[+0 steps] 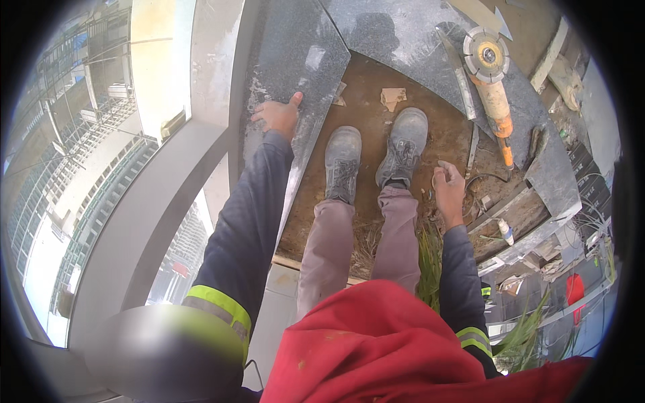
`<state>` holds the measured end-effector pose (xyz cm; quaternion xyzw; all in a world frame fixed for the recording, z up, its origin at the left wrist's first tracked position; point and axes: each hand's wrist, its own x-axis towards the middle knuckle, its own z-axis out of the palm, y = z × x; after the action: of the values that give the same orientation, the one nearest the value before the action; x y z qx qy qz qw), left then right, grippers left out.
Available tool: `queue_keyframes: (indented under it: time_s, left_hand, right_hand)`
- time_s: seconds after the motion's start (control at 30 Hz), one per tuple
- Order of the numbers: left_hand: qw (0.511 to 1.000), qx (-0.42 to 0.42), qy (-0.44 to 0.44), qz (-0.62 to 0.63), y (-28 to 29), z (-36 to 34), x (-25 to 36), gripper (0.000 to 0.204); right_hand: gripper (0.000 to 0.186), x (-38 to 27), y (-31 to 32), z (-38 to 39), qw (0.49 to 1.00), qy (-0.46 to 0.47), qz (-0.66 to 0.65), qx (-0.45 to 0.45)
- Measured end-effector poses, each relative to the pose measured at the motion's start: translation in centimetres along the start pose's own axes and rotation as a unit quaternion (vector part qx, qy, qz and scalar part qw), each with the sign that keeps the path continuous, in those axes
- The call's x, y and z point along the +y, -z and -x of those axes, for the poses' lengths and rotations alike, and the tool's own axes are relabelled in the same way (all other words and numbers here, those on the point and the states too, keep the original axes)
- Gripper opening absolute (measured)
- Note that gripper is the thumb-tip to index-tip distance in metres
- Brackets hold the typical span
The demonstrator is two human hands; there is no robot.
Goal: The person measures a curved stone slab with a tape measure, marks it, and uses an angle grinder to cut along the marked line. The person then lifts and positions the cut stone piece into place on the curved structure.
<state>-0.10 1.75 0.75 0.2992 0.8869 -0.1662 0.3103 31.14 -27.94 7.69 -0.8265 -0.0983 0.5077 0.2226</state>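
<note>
My left hand (278, 116) lies on a dark grey stone slab (282, 50), its fingers and thumb spread and nothing in them. Pale dust smears the slab around that hand. Beside my right leg, my right hand (449, 191) hangs with loosely bent fingers, dusty at the tips, and I see nothing held in it. Ahead of it to the right, an orange angle grinder (496, 104) with a segmented cutting disc (486, 55) rests on another dark stone slab (410, 43). Neither hand touches the grinder.
My shoes (342, 158) stand on brown, dirty ground between the slabs. A thin metal strip (459, 74) lies beside the grinder, whose cable (478, 180) trails near my right hand. A grey railing (151, 201) borders a drop on the left. Rubble, offcuts and leaves (430, 262) lie at right.
</note>
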Motion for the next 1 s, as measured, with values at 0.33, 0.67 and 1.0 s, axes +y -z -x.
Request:
queue_keyframes:
  time_s: [0.33,0.67,1.0]
  left_hand:
    - [0.977,0.046,-0.202,0.058,1.3,-0.2,-6.7,0.107]
    - [0.938,-0.136,-0.239,-0.211,9.3,13.5,-32.2,0.069]
    - [0.963,-0.159,-0.206,-0.072,22.6,25.9,-34.6,0.054]
  right_hand:
    - [0.074,-11.1,10.8,-11.1,0.87,0.236,0.389,0.191]
    - [0.057,-12.7,12.0,-14.4,0.904,0.224,0.363,0.005]
    - [0.037,-16.9,17.9,0.6,0.966,0.085,0.168,-0.179]
